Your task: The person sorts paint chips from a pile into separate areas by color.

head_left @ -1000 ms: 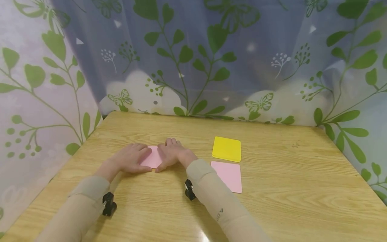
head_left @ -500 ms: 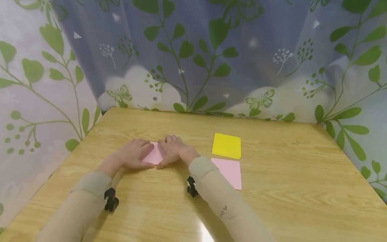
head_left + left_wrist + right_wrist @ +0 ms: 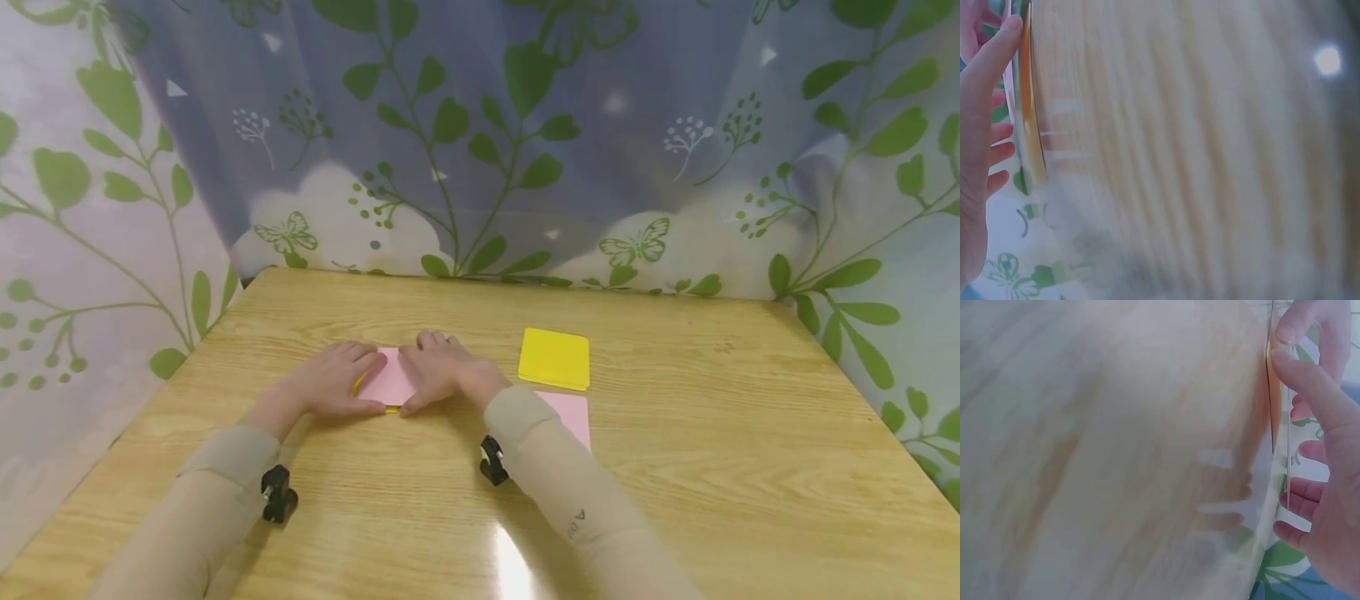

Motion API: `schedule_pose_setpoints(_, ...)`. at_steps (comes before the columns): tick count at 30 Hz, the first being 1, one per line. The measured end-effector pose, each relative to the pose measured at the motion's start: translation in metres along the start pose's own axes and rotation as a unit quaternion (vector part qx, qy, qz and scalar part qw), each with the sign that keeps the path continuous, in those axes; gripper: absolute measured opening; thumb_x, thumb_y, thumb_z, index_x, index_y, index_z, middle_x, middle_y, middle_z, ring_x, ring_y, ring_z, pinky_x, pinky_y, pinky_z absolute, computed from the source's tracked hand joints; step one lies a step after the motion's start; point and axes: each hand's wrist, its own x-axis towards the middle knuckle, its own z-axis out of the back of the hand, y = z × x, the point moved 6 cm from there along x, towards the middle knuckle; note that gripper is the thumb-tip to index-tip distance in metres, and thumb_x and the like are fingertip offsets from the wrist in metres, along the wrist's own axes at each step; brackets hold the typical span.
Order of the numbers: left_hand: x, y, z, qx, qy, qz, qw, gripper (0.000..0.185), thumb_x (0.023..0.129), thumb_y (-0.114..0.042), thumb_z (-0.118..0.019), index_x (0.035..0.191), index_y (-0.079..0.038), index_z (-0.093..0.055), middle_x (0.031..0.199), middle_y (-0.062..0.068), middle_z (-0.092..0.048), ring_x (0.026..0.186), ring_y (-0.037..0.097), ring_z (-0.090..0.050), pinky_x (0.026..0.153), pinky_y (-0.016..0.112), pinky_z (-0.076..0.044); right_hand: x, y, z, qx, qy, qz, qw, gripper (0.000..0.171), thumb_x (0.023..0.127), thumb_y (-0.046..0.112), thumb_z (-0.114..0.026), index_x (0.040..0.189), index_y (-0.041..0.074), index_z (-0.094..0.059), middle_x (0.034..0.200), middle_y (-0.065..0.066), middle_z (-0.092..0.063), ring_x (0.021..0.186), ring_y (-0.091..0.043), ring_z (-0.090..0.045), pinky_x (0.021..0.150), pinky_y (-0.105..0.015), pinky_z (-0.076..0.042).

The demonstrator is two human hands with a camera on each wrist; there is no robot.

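Small pink square paper sheet flat on the light wooden table, left hand and right hand pressing it with straight fingers from either side, yellow square paper pad and second pink sheet right of it

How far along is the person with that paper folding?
Early on, it seems. Both the left hand and right hand press flat on one pink sheet, with a yellow edge showing beneath it. The yellow stack and another pink sheet lie untouched beside them.
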Motion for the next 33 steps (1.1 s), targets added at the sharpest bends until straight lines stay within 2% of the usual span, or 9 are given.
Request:
schedule_pose_setpoints(7, 0.008, -0.009, 0.005, -0.016, -0.006, -0.007, 0.9998, 0.092, 0.078, -0.07, -0.051, 0.14, -0.004, -0.038, 0.141, 0.023, -0.035, 0.129, 0.04, -0.032, 0.104, 0.054, -0.026, -0.009, -0.011, 0.005, -0.022, -0.023, 0.019, 0.999, 0.104, 0.067, 0.069, -0.064, 0.145, 0.011, -0.028, 0.132, -0.011, -0.037, 0.116, -0.022, -0.036, 0.099, -0.039, -0.034)
schedule_pose_setpoints(12, 0.016, -0.019, 0.008, -0.022, -0.004, -0.021, 0.9995, 0.093, 0.077, -0.068, -0.054, 0.142, -0.004, -0.035, 0.142, 0.024, -0.033, 0.129, 0.04, -0.031, 0.104, 0.053, -0.026, -0.021, -0.016, 0.009, -0.005, -0.033, 0.034, 0.999, 0.101, 0.067, 0.065, -0.068, 0.143, 0.01, -0.031, 0.129, -0.012, -0.037, 0.114, -0.022, -0.036, 0.1, -0.038, -0.033)
schedule_pose_setpoints(16, 0.022, -0.027, 0.008, -0.023, -0.009, -0.041, 0.9988, 0.092, 0.076, -0.067, -0.057, 0.141, -0.004, -0.036, 0.14, 0.024, -0.035, 0.128, 0.04, -0.032, 0.103, 0.053, -0.027, -0.031, -0.021, 0.009, 0.0, -0.041, 0.042, 0.998, 0.099, 0.067, 0.063, -0.069, 0.141, 0.009, -0.032, 0.128, -0.012, -0.037, 0.114, -0.023, -0.036, 0.101, -0.038, -0.031)
schedule_pose_setpoints(22, 0.029, -0.039, 0.008, -0.025, -0.036, -0.059, 0.9973, 0.091, 0.073, -0.066, -0.06, 0.135, -0.002, -0.042, 0.134, 0.024, -0.041, 0.124, 0.039, -0.037, 0.102, 0.053, -0.028, -0.046, -0.029, 0.008, -0.007, -0.046, 0.044, 0.998, 0.098, 0.068, 0.063, -0.068, 0.141, 0.008, -0.032, 0.133, -0.013, -0.034, 0.121, -0.026, -0.033, 0.104, -0.04, -0.027)
schedule_pose_setpoints(27, 0.035, -0.051, 0.011, 0.009, -0.062, -0.075, 0.9952, 0.086, 0.074, -0.068, -0.058, 0.128, -0.002, -0.047, 0.129, 0.024, -0.045, 0.12, 0.039, -0.04, 0.102, 0.052, -0.028, -0.059, -0.038, 0.009, -0.031, -0.061, 0.038, 0.997, 0.091, 0.071, 0.067, -0.063, 0.137, 0.009, -0.038, 0.138, -0.014, -0.033, 0.129, -0.027, -0.027, 0.105, -0.045, -0.026)
schedule_pose_setpoints(33, 0.043, -0.065, 0.012, 0.066, -0.078, -0.082, 0.9913, 0.081, 0.073, -0.072, -0.053, 0.122, -0.007, -0.049, 0.124, 0.018, -0.046, 0.116, 0.034, -0.042, 0.1, 0.05, -0.029, -0.077, -0.053, 0.01, -0.072, -0.092, 0.024, 0.993, 0.074, 0.078, 0.069, -0.051, 0.125, 0.012, -0.05, 0.135, -0.01, -0.04, 0.127, -0.026, -0.032, 0.101, -0.046, -0.031)
